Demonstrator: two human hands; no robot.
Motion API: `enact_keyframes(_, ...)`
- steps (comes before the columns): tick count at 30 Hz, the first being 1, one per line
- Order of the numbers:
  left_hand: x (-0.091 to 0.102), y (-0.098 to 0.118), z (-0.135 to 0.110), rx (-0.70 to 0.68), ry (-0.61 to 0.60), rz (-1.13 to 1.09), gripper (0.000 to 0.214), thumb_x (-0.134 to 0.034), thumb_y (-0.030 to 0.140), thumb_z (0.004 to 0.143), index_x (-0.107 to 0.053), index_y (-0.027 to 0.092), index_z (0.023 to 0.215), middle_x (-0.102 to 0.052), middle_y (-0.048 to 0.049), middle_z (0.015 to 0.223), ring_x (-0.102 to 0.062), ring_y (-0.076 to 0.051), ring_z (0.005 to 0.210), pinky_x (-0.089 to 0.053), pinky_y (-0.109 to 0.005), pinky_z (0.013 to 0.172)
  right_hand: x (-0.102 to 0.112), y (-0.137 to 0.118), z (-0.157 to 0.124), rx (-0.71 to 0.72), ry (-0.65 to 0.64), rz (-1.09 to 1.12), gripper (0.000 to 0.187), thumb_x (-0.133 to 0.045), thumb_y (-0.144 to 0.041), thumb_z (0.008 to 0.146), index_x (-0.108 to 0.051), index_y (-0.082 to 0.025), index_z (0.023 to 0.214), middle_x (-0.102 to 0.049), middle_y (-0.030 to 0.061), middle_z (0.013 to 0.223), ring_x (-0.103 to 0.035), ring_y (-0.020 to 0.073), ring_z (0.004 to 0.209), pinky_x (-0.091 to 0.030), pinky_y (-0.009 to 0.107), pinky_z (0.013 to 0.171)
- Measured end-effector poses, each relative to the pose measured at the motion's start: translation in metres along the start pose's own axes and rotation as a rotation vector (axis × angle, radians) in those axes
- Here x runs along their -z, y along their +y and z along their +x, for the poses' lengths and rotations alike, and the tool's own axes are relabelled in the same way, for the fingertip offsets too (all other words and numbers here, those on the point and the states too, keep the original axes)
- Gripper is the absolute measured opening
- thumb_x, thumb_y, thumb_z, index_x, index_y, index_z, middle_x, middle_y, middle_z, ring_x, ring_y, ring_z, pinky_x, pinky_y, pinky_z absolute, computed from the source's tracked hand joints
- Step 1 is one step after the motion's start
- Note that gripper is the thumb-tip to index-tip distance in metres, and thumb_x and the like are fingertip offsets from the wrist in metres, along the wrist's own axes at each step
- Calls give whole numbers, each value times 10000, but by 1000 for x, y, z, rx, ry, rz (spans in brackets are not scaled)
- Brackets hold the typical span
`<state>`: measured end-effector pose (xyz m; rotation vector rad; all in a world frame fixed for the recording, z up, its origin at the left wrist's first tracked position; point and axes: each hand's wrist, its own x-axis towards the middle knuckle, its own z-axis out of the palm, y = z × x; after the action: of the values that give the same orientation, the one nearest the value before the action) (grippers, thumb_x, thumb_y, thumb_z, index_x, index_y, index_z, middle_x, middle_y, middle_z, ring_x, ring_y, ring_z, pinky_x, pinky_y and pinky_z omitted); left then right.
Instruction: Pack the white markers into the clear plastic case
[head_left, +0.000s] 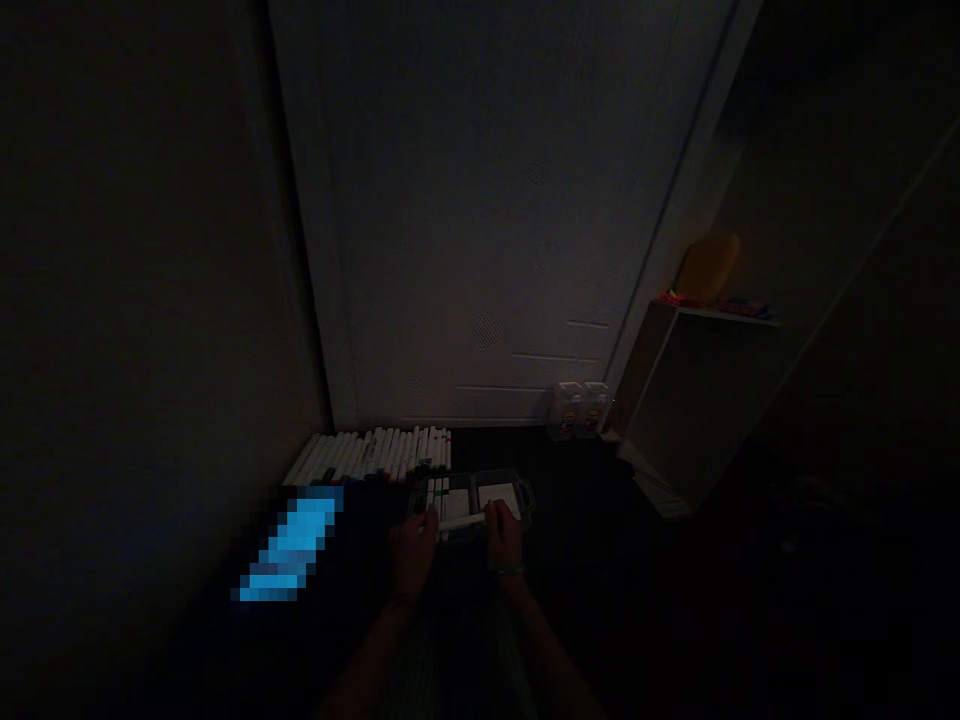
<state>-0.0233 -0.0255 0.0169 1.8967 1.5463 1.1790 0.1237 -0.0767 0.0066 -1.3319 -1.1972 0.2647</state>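
Note:
The scene is very dark. My left hand (412, 556) and my right hand (505, 538) each pinch one end of a white marker (463, 523), held level just above an open grey case (472, 500). A few markers stand in the case's left half. Its right half shows a pale patch. A long row of white markers (375, 455) lies on the dark floor just behind and to the left of the case.
A glowing blue pixelated patch (292, 545) lies to the left of my hands. Two small clear containers (579, 410) stand by the white door (487, 220). A white shelf unit (697, 400) with a yellow object on top stands to the right.

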Motion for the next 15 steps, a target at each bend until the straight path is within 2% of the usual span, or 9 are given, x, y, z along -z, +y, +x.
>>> enact_keyframes(6, -2, -4, 0, -26, 3, 42, 493, -319, 466, 836, -622, 162, 595, -650, -63, 580, -570, -157, 552, -339, -241, 528, 2, -2, 0, -17, -15, 30, 307, -323, -369, 909, -506, -197, 733, -501, -21, 633, -455, 116, 586, -338, 211, 540)
enact_keyframes(11, 0, -4, -1, 10, 61, 18, 471, -323, 466, 839, -661, 159, 724, -692, -71, 683, -607, -181, 645, -381, -251, 588, 3, -9, 0, 63, -32, 48, 265, -373, -360, 895, -574, -189, 881, -592, 29, 798, -531, 149, 734, -401, 241, 663)
enact_keyframes(15, 1, -2, -1, 6, 98, -27, 439, -353, 463, 828, -672, 162, 821, -710, -64, 774, -623, -183, 698, -400, -247, 625, 1, -6, -1, 61, -49, 37, 267, -376, -364, 898, -583, -196, 908, -606, 44, 853, -549, 164, 794, -417, 253, 701)
